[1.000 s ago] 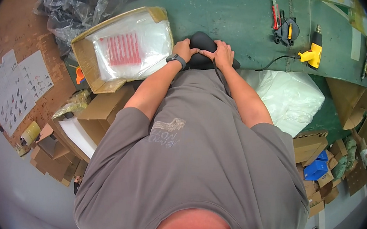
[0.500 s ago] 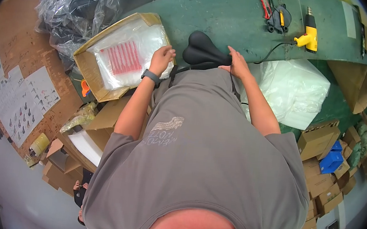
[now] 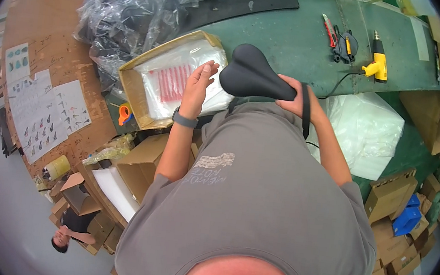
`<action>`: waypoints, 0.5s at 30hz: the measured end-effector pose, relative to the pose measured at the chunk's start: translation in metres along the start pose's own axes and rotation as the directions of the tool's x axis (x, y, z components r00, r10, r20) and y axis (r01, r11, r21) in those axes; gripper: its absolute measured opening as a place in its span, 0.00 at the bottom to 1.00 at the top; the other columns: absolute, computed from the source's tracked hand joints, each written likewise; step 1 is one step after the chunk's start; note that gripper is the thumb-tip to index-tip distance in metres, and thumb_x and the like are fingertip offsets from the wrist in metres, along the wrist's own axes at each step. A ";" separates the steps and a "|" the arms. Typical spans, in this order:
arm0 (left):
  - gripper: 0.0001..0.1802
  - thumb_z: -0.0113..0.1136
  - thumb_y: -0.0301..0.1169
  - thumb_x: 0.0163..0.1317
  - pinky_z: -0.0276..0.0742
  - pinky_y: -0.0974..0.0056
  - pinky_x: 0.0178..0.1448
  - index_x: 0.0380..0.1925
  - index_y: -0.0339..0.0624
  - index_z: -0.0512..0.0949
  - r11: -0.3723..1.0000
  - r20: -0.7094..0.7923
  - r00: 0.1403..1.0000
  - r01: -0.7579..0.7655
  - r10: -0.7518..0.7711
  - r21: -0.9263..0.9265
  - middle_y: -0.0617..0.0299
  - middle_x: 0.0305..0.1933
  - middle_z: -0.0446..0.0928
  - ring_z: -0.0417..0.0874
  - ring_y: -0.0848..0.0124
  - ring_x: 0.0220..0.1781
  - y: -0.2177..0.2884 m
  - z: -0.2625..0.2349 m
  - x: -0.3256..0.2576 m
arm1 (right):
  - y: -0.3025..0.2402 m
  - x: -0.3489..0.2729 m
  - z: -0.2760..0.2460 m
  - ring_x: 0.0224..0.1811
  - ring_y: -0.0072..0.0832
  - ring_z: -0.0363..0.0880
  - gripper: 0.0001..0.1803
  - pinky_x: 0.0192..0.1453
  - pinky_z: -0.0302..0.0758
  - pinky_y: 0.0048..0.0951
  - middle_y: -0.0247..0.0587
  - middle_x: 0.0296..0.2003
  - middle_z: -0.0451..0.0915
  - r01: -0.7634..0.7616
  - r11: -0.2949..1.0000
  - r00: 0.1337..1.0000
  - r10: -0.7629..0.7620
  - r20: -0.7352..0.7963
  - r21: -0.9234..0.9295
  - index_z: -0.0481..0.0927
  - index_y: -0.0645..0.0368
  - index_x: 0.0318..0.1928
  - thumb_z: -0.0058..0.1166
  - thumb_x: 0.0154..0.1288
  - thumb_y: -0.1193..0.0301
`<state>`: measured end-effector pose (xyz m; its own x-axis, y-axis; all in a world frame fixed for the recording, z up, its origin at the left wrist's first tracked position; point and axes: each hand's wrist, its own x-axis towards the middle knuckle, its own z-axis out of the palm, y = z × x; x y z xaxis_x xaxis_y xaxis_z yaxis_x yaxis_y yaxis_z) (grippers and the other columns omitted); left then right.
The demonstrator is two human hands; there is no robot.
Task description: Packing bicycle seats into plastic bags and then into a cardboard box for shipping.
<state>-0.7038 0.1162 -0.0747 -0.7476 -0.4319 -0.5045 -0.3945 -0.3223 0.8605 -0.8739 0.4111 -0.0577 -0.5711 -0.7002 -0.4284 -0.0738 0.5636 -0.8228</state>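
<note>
A black bicycle saddle (image 3: 251,75) is raised just in front of my body, its wide end pointing left. My right hand (image 3: 296,96) grips the narrow nose, the thumb on one side and the fingers on the other. Across that wrist runs a black strap (image 3: 306,112); where its ends go is hidden. My left hand (image 3: 199,85) is apart from the saddle, fingers stretched out and holding nothing. It hovers over the right side of an open cardboard box (image 3: 127,81) holding clear plastic bags with red print (image 3: 169,82).
On the green table (image 3: 291,34) lie a red utility knife (image 3: 329,31), scissors (image 3: 344,47) and a yellow heat gun (image 3: 379,63). Plastic-wrapped items (image 3: 135,22) are heaped at the far left. White foam sheets (image 3: 361,132) stack at right. Another person (image 3: 76,229) is at lower left.
The saddle has risen away from my waist, and my right hand has closed on its nose. My left hand stays free. The view has shifted, bringing the other person further into sight.
</note>
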 end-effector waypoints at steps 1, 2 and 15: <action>0.33 0.49 0.51 0.82 0.73 0.55 0.72 0.71 0.33 0.72 0.999 0.025 0.999 -0.023 0.025 -0.048 0.49 0.67 0.80 0.78 0.60 0.71 0.021 0.000 -0.014 | -0.015 -0.008 -0.003 0.53 0.39 0.87 0.43 0.61 0.79 0.34 0.52 0.55 0.86 0.120 0.993 0.992 -0.119 -0.041 0.023 0.78 0.60 0.69 0.72 0.48 0.67; 0.32 0.47 0.49 0.84 0.74 0.58 0.71 0.71 0.33 0.72 0.998 0.033 0.999 -0.039 0.040 -0.052 0.52 0.66 0.81 0.80 0.64 0.68 0.043 0.002 -0.028 | -0.038 -0.015 -0.009 0.52 0.34 0.87 0.43 0.60 0.79 0.31 0.50 0.54 0.87 0.126 0.990 0.992 -0.126 -0.002 0.070 0.77 0.60 0.69 0.72 0.48 0.70; 0.33 0.39 0.48 0.86 0.68 0.55 0.78 0.73 0.28 0.67 0.926 0.090 0.969 -0.190 0.230 -0.327 0.49 0.73 0.74 0.76 0.61 0.73 0.104 -0.007 -0.073 | -0.141 -0.069 0.016 0.52 0.35 0.86 0.44 0.60 0.78 0.31 0.49 0.55 0.86 0.267 0.963 0.937 -0.265 -0.230 -0.020 0.75 0.64 0.70 0.74 0.49 0.74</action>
<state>-0.6864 0.1083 0.0512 -0.8634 -0.4168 -0.2842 -0.0488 -0.4917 0.8694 -0.8114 0.3725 0.0821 -0.7031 -0.7043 -0.0977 -0.2404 0.3647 -0.8996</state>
